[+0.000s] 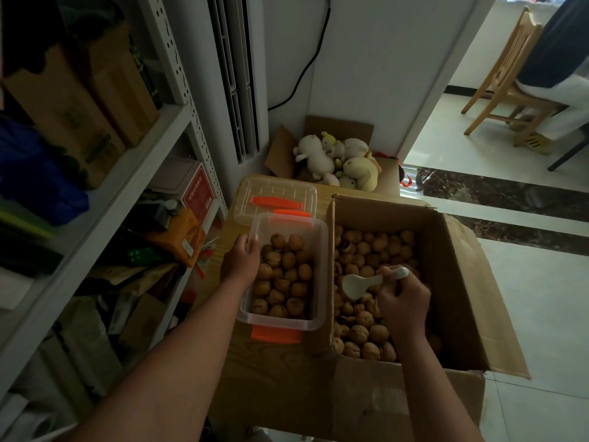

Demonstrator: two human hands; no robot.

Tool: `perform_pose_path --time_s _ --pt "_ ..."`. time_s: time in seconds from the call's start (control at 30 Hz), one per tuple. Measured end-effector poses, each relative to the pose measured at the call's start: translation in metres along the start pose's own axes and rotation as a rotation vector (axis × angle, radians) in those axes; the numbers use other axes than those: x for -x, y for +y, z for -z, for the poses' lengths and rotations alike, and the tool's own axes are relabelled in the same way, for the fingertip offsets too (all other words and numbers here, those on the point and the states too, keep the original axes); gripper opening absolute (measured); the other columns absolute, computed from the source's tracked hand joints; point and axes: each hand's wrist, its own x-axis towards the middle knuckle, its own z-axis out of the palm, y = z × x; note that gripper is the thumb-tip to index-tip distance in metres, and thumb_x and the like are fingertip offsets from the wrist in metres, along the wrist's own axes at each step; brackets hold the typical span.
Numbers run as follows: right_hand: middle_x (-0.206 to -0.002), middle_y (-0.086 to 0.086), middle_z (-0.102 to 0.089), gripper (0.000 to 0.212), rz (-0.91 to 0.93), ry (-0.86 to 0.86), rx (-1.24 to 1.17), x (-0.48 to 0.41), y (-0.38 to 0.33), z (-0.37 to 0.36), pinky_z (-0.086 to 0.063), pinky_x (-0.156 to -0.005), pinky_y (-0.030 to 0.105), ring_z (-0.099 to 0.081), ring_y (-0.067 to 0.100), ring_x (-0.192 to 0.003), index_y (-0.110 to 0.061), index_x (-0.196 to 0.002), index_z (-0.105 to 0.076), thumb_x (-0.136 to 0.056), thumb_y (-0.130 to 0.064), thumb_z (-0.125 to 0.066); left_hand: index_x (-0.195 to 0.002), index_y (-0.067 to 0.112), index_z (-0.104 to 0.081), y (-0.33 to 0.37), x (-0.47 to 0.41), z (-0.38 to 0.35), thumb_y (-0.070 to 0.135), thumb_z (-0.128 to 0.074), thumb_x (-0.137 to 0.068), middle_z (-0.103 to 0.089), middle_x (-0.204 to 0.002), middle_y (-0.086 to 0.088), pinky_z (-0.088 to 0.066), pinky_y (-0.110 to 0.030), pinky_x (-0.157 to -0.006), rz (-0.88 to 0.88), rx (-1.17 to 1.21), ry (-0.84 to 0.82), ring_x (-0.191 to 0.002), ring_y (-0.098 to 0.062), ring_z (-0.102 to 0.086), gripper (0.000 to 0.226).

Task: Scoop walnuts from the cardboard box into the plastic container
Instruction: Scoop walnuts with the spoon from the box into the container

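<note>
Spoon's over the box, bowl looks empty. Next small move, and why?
Probably dip the spoon down into the walnuts and scoop. The right hand holds it just above the nuts in the cardboard box, its bowl appears empty, and the left hand already holds the plastic container by its rim.

arms: two in view | left hand [239,263]: bare | right hand [402,301]: bare | forearms behind both hands: bare, uncovered as far as the view reaches
</note>
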Motion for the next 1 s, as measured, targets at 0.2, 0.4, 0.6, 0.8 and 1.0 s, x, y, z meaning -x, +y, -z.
perform_pose_path --time_s 0.2,0.4,0.6,0.8,1.0 --pt "-0.071 0.000 -0.059 0.009 0.148 -0.230 0.062 0.005 -0.010 -0.008 -0.044 -0.050 0.022 -0.055 0.011 -0.059 -0.004 -0.078 -0.064 -0.086 -0.001 -0.060 -0.136 0.019 -0.043 0.000 0.000 0.001 0.047 -0.029 -0.101 -0.054 -0.133 -0.010 -0.038 -0.033 -0.080 0.011 0.004 -0.006 -0.116 -0.030 -0.053 0.048" --pt "-0.069 -0.003 -0.054 0.016 0.165 -0.359 0.170 0.000 -0.016 -0.009 -0.035 -0.051 0.018 -0.049 0.006 -0.057 -0.008 -0.072 -0.058 -0.088 -0.007 -0.059 -0.130 0.018 -0.047 0.001 0.001 0.001 0.046 -0.029 -0.102 -0.055 -0.132 -0.010 -0.038 -0.032 -0.079 -0.002 -0.004 -0.002 -0.113 -0.031 -0.054 0.044" --pt "-0.072 0.002 -0.060 0.009 -0.117 -0.113 0.086 0.010 -0.003 -0.002 -0.040 -0.049 0.018 -0.054 0.011 -0.058 -0.006 -0.087 -0.066 -0.088 -0.002 -0.057 -0.127 0.017 -0.048 0.002 0.003 0.003 0.046 -0.029 -0.102 -0.056 -0.129 -0.011 -0.037 -0.032 -0.076 -0.004 -0.010 -0.005 -0.111 -0.031 -0.055 0.044" --pt "-0.057 0.004 -0.051 0.017 -0.415 -0.023 -0.085 0.009 0.006 -0.006 -0.030 -0.035 0.015 -0.042 0.015 -0.043 -0.004 -0.083 -0.058 -0.094 -0.015 -0.054 -0.119 0.017 -0.051 0.001 0.002 0.003 0.047 -0.028 -0.101 -0.059 -0.124 -0.010 -0.041 -0.034 -0.076 -0.009 -0.011 -0.014 -0.101 -0.027 -0.056 0.042" --pt "-0.063 0.008 -0.055 0.022 -0.567 0.055 -0.203 0.009 0.010 -0.007 -0.036 -0.044 0.024 -0.047 0.017 -0.049 -0.004 -0.087 -0.061 -0.096 -0.021 -0.051 -0.115 0.018 -0.052 0.004 0.004 0.003 0.045 -0.029 -0.101 -0.060 -0.119 -0.010 -0.039 -0.033 -0.075 -0.012 -0.012 -0.003 -0.093 -0.024 -0.054 0.038"
